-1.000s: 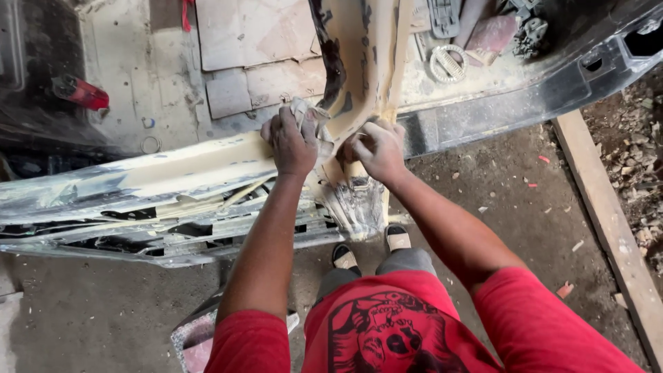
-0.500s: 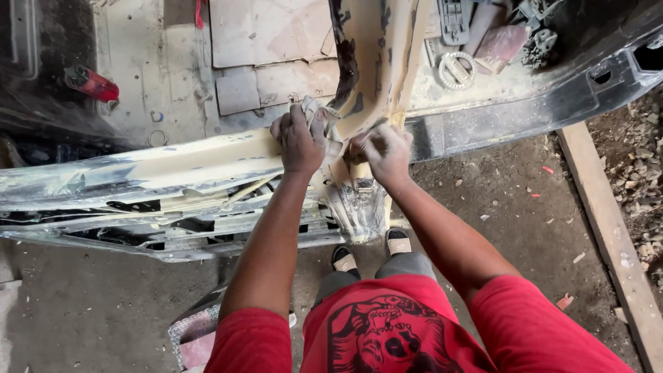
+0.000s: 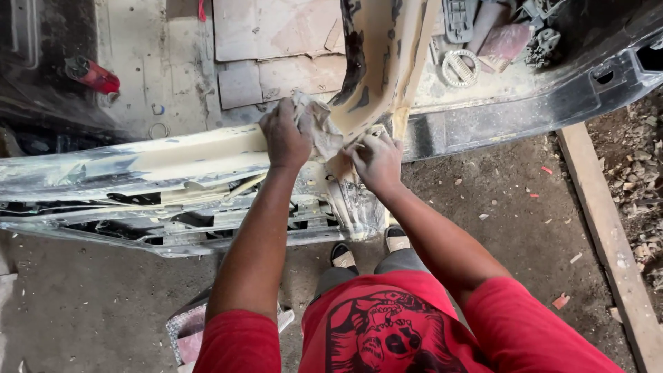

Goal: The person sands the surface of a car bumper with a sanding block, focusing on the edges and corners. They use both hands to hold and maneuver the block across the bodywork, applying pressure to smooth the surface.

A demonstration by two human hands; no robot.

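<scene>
While clenched in the left hand, a crumpled, dusty rag against the putty-coated bumper; right hand pressing sandpaper.

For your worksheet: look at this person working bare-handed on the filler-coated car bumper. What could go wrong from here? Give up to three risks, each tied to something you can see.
1. Both the left hand and right hand are bare on the dusty car bumper; filler dust may irritate skin.
2. The crumpled rag could snag on the jagged broken grille edges below.
3. The sandalled feet stand right under the bumper; it might slip onto them.
</scene>
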